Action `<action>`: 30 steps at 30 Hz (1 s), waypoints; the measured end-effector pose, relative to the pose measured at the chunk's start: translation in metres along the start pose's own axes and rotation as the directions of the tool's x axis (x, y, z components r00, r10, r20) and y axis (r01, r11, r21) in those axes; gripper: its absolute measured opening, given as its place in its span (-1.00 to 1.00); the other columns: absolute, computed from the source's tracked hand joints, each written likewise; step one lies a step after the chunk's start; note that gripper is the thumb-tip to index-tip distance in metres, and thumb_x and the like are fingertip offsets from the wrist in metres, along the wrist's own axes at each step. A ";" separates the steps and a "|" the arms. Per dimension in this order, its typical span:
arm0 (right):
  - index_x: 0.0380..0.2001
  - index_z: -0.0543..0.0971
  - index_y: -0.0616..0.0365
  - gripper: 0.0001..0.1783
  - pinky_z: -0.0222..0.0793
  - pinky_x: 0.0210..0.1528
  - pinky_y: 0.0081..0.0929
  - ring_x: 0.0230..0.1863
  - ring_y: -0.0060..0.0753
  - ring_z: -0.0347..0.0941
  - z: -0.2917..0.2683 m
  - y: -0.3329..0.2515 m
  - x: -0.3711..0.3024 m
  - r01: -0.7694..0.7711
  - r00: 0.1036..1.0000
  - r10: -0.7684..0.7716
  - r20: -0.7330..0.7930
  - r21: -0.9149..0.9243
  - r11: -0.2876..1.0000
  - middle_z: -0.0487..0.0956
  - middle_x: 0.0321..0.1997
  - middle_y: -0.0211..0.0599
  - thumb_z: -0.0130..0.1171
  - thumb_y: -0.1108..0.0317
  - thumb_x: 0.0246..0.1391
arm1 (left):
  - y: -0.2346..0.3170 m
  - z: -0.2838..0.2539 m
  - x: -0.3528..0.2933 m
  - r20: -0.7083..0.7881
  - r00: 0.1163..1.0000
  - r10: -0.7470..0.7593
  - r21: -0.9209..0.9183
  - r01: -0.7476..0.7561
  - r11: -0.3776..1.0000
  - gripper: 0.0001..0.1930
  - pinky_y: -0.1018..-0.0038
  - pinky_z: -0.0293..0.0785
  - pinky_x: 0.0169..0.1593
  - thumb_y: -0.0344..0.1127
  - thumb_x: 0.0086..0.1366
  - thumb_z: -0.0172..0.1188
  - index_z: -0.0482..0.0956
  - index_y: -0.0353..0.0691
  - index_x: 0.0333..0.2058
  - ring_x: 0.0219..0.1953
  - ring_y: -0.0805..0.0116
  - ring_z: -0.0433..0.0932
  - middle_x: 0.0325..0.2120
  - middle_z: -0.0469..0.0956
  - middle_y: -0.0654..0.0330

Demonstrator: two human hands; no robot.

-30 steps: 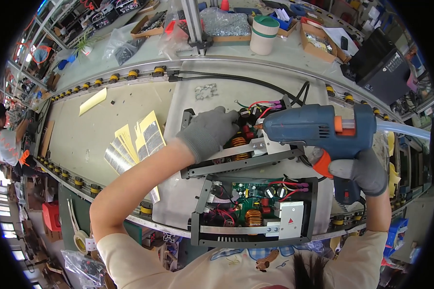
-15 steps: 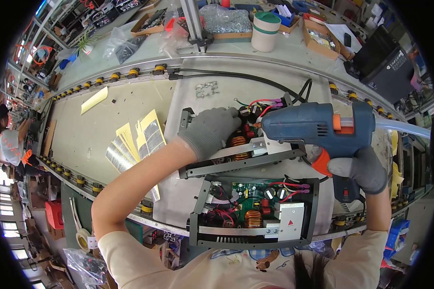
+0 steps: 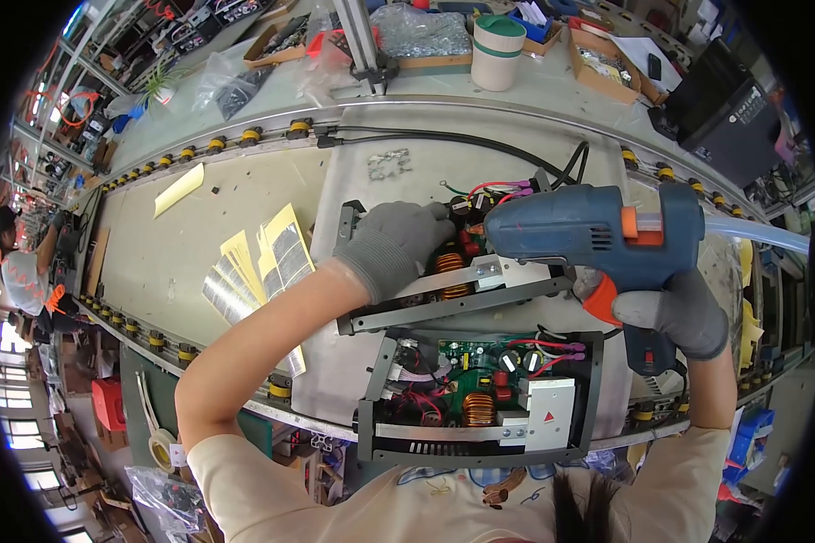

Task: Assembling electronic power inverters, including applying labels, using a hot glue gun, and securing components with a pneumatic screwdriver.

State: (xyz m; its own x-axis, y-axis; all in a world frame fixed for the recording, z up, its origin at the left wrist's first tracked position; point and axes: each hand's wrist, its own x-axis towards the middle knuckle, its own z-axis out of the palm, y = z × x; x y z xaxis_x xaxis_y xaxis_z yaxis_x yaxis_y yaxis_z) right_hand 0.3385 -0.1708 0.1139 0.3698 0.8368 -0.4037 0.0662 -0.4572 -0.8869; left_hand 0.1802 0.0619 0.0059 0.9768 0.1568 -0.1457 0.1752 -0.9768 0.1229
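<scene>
My right hand (image 3: 684, 317), in a grey glove, is wrapped round the handle of a blue hot glue gun (image 3: 566, 226), a finger at its orange trigger (image 3: 601, 299). The gun's nozzle points left, in among the parts of the farther electronic unit (image 3: 453, 306), an open dark metal chassis. My gloved left hand (image 3: 398, 237) reaches over that unit's left part, its fingers bent down beside a copper coil (image 3: 449, 262); what the fingertips hold is hidden. Nearer to me lies a second open unit (image 3: 480, 434) with a green circuit board, coil and red wires.
Silver-and-yellow label sheets (image 3: 254, 271) lie left of the units. Black cables (image 3: 453, 138) run along the back, near small metal pieces (image 3: 389, 165). Roller rails (image 3: 217, 143) border the work surface. A lidded cup (image 3: 498, 54) and parts boxes (image 3: 602, 72) stand behind.
The glue gun's nozzle has shifted very slightly left. My left hand stays over the farther unit, and both units remain in place; the whole view has moved a little.
</scene>
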 end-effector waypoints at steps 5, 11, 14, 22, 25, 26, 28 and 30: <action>-0.21 0.53 0.20 -0.58 0.37 -0.45 -0.67 -0.39 -0.58 0.47 0.003 -0.001 -0.002 0.046 0.999 -0.046 -0.017 0.022 0.999 0.59 -0.31 -0.32 0.25 0.36 -0.27 | -0.003 0.003 0.002 0.038 0.998 0.055 0.070 -0.058 0.996 -0.68 0.34 0.46 -0.18 -0.29 0.06 0.09 0.48 -0.03 -0.14 -0.19 0.21 0.48 -0.24 0.48 0.23; -0.19 0.51 0.20 -0.58 0.38 -0.42 -0.66 -0.38 -0.59 0.46 0.001 -0.003 0.003 0.054 0.998 -0.053 0.032 -0.025 0.998 0.59 -0.29 -0.31 0.26 0.39 -0.24 | -0.008 0.006 0.002 0.025 0.995 0.101 -0.005 -0.101 0.995 -0.69 0.35 0.40 -0.10 -0.34 0.11 0.03 0.49 -0.06 -0.12 -0.04 0.26 0.37 -0.18 0.45 0.23; -0.19 0.50 0.20 -0.56 0.39 -0.34 -0.62 -0.35 -0.58 0.45 0.005 -0.004 0.008 0.033 0.999 -0.034 -0.010 -0.074 0.997 0.58 -0.28 -0.32 0.30 0.37 -0.24 | -0.009 0.006 0.005 0.050 0.991 0.123 -0.037 -0.121 0.992 -0.68 0.35 0.38 -0.06 -0.33 0.12 0.02 0.48 -0.08 -0.11 -0.02 0.27 0.35 -0.15 0.44 0.21; -0.15 0.47 0.20 -0.52 0.39 -0.21 -0.54 -0.30 -0.57 0.45 0.005 -0.014 0.007 0.112 0.991 -0.127 -0.042 -0.268 0.957 0.56 -0.30 -0.36 0.34 0.36 -0.23 | 0.000 0.002 0.016 0.105 0.985 0.140 -0.024 -0.138 0.990 -0.71 0.36 0.34 0.00 -0.31 0.15 -0.02 0.51 -0.09 -0.14 -0.01 0.23 0.34 -0.16 0.44 0.19; -0.16 0.47 0.20 -0.53 0.39 -0.21 -0.56 -0.29 -0.59 0.45 0.006 -0.021 0.003 0.046 0.995 -0.066 -0.080 -0.230 0.972 0.56 -0.30 -0.37 0.33 0.37 -0.23 | 0.010 -0.005 0.026 0.166 0.982 0.087 -0.067 -0.077 0.995 -0.71 0.36 0.32 0.03 -0.31 0.16 -0.03 0.52 -0.07 -0.14 -0.01 0.21 0.35 -0.15 0.43 0.15; -0.16 0.47 0.20 -0.53 0.39 -0.21 -0.56 -0.29 -0.59 0.45 0.006 -0.021 0.003 0.049 0.995 -0.069 -0.077 -0.236 0.971 0.56 -0.30 -0.37 0.33 0.37 -0.23 | 0.012 -0.007 0.026 0.150 0.983 0.102 -0.068 -0.093 0.993 -0.71 0.34 0.32 0.04 -0.31 0.17 -0.04 0.53 -0.07 -0.13 -0.02 0.19 0.36 -0.14 0.42 0.13; -0.19 0.49 0.19 -0.56 0.39 -0.27 -0.58 -0.36 -0.60 0.45 0.007 -0.016 0.003 0.092 0.987 -0.119 -0.106 -0.230 0.969 0.56 -0.37 -0.41 0.32 0.39 -0.24 | 0.012 -0.003 0.028 0.110 0.989 0.095 -0.096 -0.085 0.992 -0.71 0.34 0.31 0.05 -0.30 0.17 -0.05 0.53 -0.08 -0.14 -0.02 0.17 0.36 -0.12 0.41 0.12; -0.23 0.51 0.20 -0.60 0.39 -0.33 -0.58 -0.42 -0.60 0.43 0.012 -0.025 -0.001 0.020 0.990 -0.056 -0.126 -0.273 0.962 0.55 -0.41 -0.42 0.31 0.37 -0.24 | 0.012 -0.003 0.028 0.071 0.994 0.085 -0.127 -0.076 0.989 -0.70 0.34 0.30 0.06 -0.29 0.18 -0.05 0.54 -0.09 -0.14 -0.01 0.14 0.36 -0.10 0.40 0.11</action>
State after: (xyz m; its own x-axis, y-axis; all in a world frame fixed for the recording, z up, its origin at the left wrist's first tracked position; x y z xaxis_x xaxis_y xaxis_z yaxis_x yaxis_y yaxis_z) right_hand 0.3258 -0.1565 0.1336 0.4794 0.8164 -0.3220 0.3237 -0.5055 -0.7998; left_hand 0.2102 0.0555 0.0064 0.9769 0.0620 -0.2044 0.1147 -0.9596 0.2569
